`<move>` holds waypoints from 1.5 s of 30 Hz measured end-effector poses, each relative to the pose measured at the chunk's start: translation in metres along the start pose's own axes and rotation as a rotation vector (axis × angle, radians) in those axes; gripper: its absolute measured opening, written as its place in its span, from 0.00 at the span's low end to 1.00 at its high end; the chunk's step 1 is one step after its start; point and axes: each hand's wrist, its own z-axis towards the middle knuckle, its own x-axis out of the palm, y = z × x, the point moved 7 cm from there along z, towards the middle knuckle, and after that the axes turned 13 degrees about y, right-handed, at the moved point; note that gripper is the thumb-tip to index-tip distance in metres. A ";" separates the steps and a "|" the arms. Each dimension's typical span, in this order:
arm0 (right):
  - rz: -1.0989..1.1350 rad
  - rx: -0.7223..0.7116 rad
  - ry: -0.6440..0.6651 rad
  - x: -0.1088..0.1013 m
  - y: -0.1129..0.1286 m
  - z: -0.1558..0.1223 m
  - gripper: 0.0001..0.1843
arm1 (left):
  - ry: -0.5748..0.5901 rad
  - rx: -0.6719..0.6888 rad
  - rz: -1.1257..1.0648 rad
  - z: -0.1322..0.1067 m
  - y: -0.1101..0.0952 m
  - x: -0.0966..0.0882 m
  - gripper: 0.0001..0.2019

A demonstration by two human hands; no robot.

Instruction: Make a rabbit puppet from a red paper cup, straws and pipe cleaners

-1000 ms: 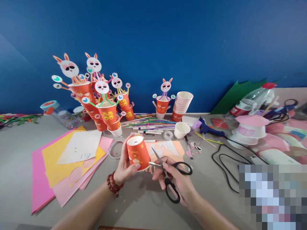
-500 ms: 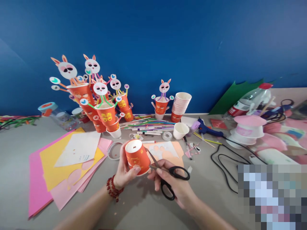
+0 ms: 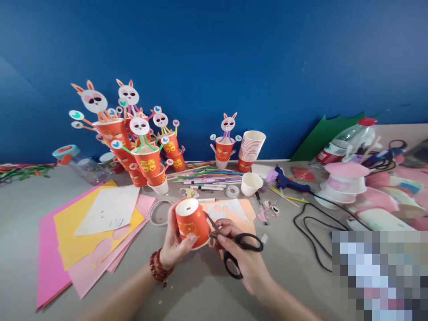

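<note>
My left hand (image 3: 176,244) is wrapped round an upside-down orange paper cup (image 3: 192,221) with a small slot in its white base. A red bead bracelet sits on that wrist. My right hand (image 3: 241,259) grips black-handled scissors (image 3: 234,247). Their blades point up and left, and the tips touch the cup's right side. Both hands hover just above the grey table (image 3: 207,290).
Pink and yellow paper sheets (image 3: 90,232) lie to the left. Finished bunny cups (image 3: 140,142) stand at the back, with a stack of cups (image 3: 251,147), straws and markers (image 3: 207,178), a white cup (image 3: 250,183), a blue glue gun (image 3: 287,182) with a black cord (image 3: 310,232), and clutter on the right.
The scissors' tips have closed in on the cup's right side, and both hands have shifted slightly left and down.
</note>
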 end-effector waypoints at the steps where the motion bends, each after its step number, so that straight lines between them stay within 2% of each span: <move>1: 0.037 0.017 -0.008 0.000 -0.003 0.000 0.14 | -0.003 0.011 0.020 0.000 -0.002 0.001 0.40; 4: 0.124 0.020 -0.022 0.001 -0.009 -0.002 0.15 | -0.008 0.029 0.034 0.001 -0.006 0.003 0.37; 8: 0.131 -0.004 0.008 0.004 -0.007 -0.002 0.14 | 0.008 0.010 0.003 0.000 0.000 0.003 0.36; 13: -0.032 -0.042 0.006 0.002 0.009 -0.001 0.15 | -0.004 -0.017 0.003 0.001 0.005 -0.002 0.38; 19: -0.224 -0.107 0.051 0.003 0.025 0.001 0.15 | -0.012 -0.114 0.004 0.007 0.007 -0.005 0.43; 27: -0.430 -0.219 0.155 0.006 0.039 0.001 0.10 | 0.140 -0.233 -0.072 0.013 0.012 -0.006 0.40; 30: -0.462 -0.219 0.215 0.008 0.041 0.000 0.07 | 0.224 -0.283 -0.101 0.017 0.009 -0.003 0.38; 36: -0.488 -0.207 0.335 0.016 0.041 -0.002 0.06 | 0.371 -0.501 -0.244 0.019 0.002 0.014 0.29; 39: -0.457 -0.199 0.302 0.012 0.038 0.000 0.07 | 0.290 -0.559 -0.333 0.018 0.005 0.016 0.25; 42: -0.326 -0.133 0.201 0.002 0.030 0.003 0.14 | 0.115 -0.455 -0.370 0.021 0.005 0.006 0.24; 45: -0.216 -0.065 0.157 -0.002 0.020 0.004 0.16 | 0.085 -0.391 -0.356 0.022 0.005 0.002 0.26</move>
